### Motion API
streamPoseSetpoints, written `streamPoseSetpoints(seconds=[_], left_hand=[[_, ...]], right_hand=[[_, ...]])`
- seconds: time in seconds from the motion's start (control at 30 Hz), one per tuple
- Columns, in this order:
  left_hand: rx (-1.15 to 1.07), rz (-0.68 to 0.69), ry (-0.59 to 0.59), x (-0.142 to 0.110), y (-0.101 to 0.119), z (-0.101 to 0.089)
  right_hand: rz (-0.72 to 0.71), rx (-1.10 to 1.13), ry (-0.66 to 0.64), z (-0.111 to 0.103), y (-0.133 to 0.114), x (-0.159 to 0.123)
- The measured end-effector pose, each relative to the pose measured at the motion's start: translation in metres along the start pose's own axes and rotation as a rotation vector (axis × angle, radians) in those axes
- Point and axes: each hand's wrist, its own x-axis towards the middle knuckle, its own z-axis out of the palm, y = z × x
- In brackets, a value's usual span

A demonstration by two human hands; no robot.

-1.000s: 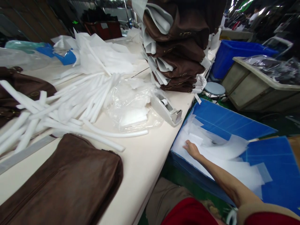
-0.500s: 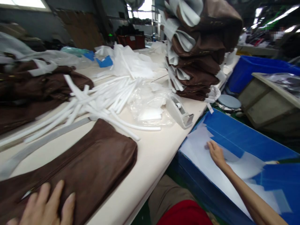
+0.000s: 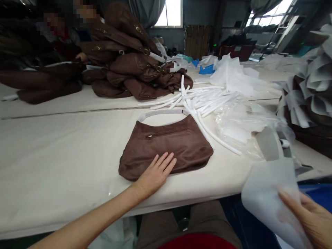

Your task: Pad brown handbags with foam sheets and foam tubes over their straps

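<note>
A brown handbag [image 3: 166, 143] with a zip across its side lies flat on the white table [image 3: 64, 155]. Its strap [image 3: 163, 112] is wrapped in pale material and loops away behind it. My left hand [image 3: 157, 173] rests flat on the bag's near lower edge, fingers stretched out. At the lower right my right hand [image 3: 308, 211] grips a translucent white sheet [image 3: 271, 186], thumb on the near face and fingers partly behind it. The sheet hangs bent over the table's front edge, somewhat blurred.
White foam rods [image 3: 204, 100] lie in a heap behind the bag. To the right are a clear plastic bag [image 3: 238, 121], a tape dispenser [image 3: 272, 143] and stacked brown bags [image 3: 308, 103]. More brown bags [image 3: 135, 72] are piled behind, near a co-worker [image 3: 62, 38]. A blue box [image 3: 316, 195] stands below right.
My view has swung left. My right hand has come up out of the blue box with a white sheet. The left hand, first out of view, now lies at the bag's near edge.
</note>
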Motion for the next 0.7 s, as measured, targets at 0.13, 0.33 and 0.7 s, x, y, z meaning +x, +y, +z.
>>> streamPoseSetpoints(seconds=[0.13, 0.33, 0.7], left_hand=[[0.004, 0.045, -0.027, 0.003, -0.009, -0.006], [-0.244, -0.097, 0.255, 0.013, -0.056, -0.039], [-0.588, -0.835, 0.39, 0.017, -0.146, -0.13]], right_hand=[[0.113, 0.118, -0.374, 0.039, -0.006, -0.031], [0.182, 0.175, -0.935, 0.081, 0.004, -0.054], [0.112, -0.009, -1.136, 0.225, -0.059, -0.012]])
